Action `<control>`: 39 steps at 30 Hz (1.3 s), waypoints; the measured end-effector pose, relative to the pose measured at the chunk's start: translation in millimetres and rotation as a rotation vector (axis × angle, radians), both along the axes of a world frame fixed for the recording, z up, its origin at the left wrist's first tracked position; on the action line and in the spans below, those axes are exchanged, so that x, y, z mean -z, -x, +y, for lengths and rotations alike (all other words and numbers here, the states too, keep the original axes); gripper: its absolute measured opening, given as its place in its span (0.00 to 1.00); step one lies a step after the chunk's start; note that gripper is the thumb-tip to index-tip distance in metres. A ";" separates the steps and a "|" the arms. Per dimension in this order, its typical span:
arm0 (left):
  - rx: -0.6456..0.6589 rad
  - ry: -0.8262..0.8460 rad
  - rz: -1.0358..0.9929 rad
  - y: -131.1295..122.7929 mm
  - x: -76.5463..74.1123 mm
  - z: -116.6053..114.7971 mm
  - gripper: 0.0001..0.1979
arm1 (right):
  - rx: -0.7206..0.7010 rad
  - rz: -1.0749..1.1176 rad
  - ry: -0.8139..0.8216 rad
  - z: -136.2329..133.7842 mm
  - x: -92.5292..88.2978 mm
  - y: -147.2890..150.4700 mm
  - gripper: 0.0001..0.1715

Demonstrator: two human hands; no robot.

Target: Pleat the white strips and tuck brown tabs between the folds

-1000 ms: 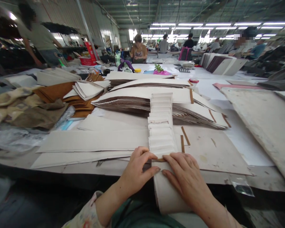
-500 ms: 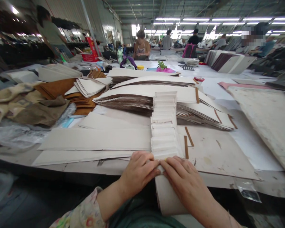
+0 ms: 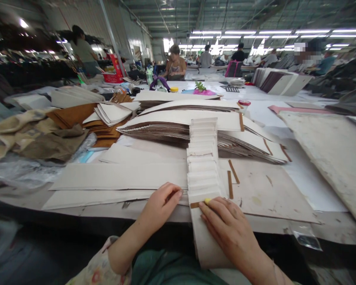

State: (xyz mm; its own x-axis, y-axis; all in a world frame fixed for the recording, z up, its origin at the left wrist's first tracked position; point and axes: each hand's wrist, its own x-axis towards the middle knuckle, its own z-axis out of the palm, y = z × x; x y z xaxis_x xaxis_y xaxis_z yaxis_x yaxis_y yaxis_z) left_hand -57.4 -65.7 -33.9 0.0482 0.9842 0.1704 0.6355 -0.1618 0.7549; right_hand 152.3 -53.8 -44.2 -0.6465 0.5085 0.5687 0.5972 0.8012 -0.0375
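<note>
A pile of pale panels, fanned in overlapping steps, runs from the large stack to the table's front edge. Its nearest panel hangs over that edge. Across this panel lies a short brown strip, its right part covered by my right hand, whose fingers are closed together on it. Something small and yellow shows at a fingertip. My left hand hovers just left of the pile, thumb and forefinger pinched; what they hold, if anything, is hidden.
Two loose brown strips lie right of the pile. Behind rises a thick stack of curved pale panels. Long pale panels and brown pieces are at left. A coated board lies right. A person works across the table.
My left hand has come off the brown strip and moved left and slightly up, exposing the strip's left end. My right hand stays on the strip.
</note>
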 end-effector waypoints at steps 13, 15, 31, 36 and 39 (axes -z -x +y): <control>0.102 0.095 -0.071 -26.0 -24.0 1.0 0.08 | -0.027 0.101 -0.054 0.0 -3.4 -0.8 0.14; 0.167 0.151 -0.189 -25.5 -27.9 -1.4 0.08 | -0.051 0.120 -0.071 0.0 -2.4 -2.6 0.14; 0.377 0.082 0.110 -61.5 -46.3 39.1 0.26 | -0.086 0.147 0.022 1.0 7.0 -6.9 0.11; 0.351 -0.015 0.266 -61.6 -43.5 41.1 0.12 | -0.085 0.171 0.043 0.8 7.5 -5.9 0.11; 0.365 -0.028 0.333 -62.4 -44.8 39.5 0.10 | -0.087 0.162 0.051 1.4 7.9 -6.2 0.10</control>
